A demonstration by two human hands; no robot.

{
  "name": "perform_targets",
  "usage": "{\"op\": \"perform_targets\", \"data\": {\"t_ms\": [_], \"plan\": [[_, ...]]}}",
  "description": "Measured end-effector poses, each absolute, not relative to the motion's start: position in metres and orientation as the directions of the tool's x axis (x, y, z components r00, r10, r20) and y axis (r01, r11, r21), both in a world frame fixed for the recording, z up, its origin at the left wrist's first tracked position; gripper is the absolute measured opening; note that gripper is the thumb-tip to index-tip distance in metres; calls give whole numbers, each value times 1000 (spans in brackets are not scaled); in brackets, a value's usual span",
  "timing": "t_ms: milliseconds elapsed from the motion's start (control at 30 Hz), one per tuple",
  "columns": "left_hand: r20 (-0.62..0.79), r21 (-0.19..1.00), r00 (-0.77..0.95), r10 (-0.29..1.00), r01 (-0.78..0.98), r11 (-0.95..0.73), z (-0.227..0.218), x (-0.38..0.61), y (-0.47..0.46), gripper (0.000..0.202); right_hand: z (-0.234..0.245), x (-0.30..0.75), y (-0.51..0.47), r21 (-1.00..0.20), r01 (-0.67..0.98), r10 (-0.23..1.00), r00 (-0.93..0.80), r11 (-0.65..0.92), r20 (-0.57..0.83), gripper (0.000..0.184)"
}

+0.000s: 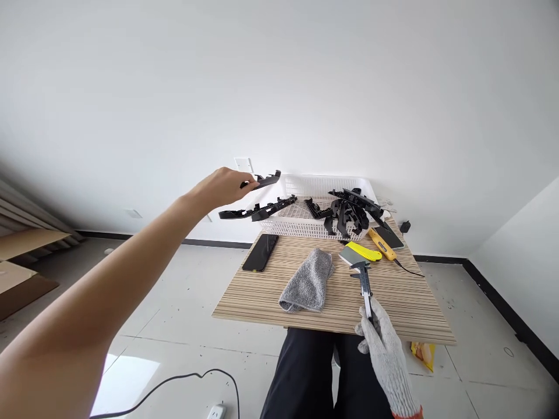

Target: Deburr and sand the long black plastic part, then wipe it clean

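Observation:
My bare left hand [231, 186] is raised over the left end of a white plastic basket [301, 228], its fingers pinching a black plastic part [267, 181]. Just below it, another long black part [262, 210] juts out over the basket's left rim. A heap of black plastic parts [349, 209] fills the basket's right side. In my right hand [382, 343], which wears a grey-white knitted glove, a caliper [365, 285] is gripped with its jaws pointing away from me, above the table's front right.
On the wood-striped table [244, 302] lie a grey cloth [308, 282], a black phone [261, 252], a yellow-handled scraper [362, 251] and a yellow corded tool [382, 244]. A power strip [216, 412] and black cable [174, 381] rest on the floor. The wall stands close behind the basket.

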State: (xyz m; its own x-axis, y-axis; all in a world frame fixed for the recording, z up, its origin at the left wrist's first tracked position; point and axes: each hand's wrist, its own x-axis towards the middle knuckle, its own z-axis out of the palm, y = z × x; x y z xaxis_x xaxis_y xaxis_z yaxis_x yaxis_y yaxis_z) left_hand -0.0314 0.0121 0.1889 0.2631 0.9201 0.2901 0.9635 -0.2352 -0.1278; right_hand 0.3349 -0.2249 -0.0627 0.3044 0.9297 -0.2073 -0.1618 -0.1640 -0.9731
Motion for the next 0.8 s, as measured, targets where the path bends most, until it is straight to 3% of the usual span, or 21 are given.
{"op": "perform_targets", "data": {"t_ms": [133, 300, 500, 633, 700, 800], "plan": [[124, -117, 304, 945, 950, -290, 170, -53, 23, 50, -67, 335, -225, -975, -167, 932, 307, -147, -193, 60], [0, -201, 298, 954, 935, -292, 160, -57, 24, 53, -75, 335, -223, -979, -142, 928, 321, -149, -188, 61], [-125, -133, 123, 985, 981, -139, 171, -35, 20, 57, -75, 335, -225, -982, -121, 933, 312, -146, -178, 63], [-44, -304, 71, 997, 949, -81, 175, 6, 10, 51, -75, 336, -225, -984, -114, 940, 299, -135, -164, 65], [38, -285, 216, 976, 938, -197, 173, 38, 4, 52, -76, 336, -225, -983, -117, 939, 298, -142, -171, 65], [-47, -114, 570, 820, 812, -572, 162, 86, 2, 60, -78, 335, -224, -981, -116, 942, 282, -156, -183, 62]]}}
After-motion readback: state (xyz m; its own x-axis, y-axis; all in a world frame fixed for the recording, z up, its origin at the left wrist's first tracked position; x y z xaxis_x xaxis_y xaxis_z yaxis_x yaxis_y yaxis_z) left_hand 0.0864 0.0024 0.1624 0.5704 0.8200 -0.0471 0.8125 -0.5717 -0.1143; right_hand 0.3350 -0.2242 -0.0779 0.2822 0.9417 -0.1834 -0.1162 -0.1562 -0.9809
